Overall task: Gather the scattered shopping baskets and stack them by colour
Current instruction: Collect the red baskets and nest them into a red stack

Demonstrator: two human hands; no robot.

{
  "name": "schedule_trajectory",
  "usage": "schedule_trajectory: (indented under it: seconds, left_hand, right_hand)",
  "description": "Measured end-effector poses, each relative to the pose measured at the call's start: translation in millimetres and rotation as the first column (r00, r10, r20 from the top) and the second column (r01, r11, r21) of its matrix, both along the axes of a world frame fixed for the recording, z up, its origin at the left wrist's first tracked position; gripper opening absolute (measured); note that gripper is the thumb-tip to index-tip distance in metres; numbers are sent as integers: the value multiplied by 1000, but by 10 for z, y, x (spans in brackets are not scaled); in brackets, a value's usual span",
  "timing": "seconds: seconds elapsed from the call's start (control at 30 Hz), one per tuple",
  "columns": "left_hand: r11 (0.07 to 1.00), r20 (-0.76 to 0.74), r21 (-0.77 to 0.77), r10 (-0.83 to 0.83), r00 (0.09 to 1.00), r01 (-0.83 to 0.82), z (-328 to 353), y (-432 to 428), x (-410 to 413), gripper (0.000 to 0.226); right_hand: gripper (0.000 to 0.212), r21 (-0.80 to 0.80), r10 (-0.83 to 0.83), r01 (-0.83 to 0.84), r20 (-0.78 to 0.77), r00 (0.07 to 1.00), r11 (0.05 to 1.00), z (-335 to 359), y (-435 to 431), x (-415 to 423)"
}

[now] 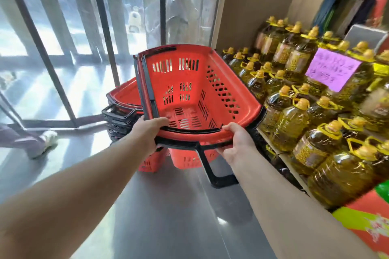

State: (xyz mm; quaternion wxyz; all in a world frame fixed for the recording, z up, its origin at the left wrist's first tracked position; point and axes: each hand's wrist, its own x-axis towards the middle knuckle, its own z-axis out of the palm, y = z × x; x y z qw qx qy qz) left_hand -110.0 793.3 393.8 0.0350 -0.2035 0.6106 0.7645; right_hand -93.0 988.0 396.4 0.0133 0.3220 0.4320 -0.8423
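Bare forearms (84,185) are reaching forward. The left grip (147,132) and right grip (237,143) are both clenching the near rim of a red basket (219,99), thumbs lying on top and fingers curling beneath. The basket is hanging in the air, tilting its open mouth toward the camera. Its plastic walls and base are showing rows of slots and a diamond lattice. A black loop handle (212,168) is dangling below the basket's near rim, and more black bars are lying folded along its left edge.

Below and left of the basket, a stack of red baskets (124,94) with black handles is sitting on the glossy grey floor (168,206). Right of the basket, oil bottles (294,124) with yellow caps are crowding close beside it. They are carrying a purple sign (332,69) whose handwriting is too blurred to read. Left of the basket, a white shoe (49,141) is showing on the floor. Beyond the basket, glass panels in dark metal frames (101,27) are letting in glare.
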Motion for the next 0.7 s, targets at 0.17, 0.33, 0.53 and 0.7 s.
schedule_trajectory:
  seconds: [0.17,0.33,0.53,0.7]
  left_hand:
    - [999,-13,25,-46,999,47,336,-469,-703,33]
    - [993,16,107,55,998,-57,519,-777,-1479,42]
    - [987,-72,70,148,986,-143,661,-1222,-2491,37]
    - [982,-169,42,189,967,-184,673,-1703,-3152,33]
  right_hand:
    - [22,-12,7,-8,-75,997,1000,281,-467,-713]
    - [23,-52,-7,1,-107,994,999,412,-814,-1513]
    - [38,-124,53,-69,-129,990,990,471,-1242,-2632]
    - [26,-118,117,-130,-109,987,984,484,-1695,-3329]
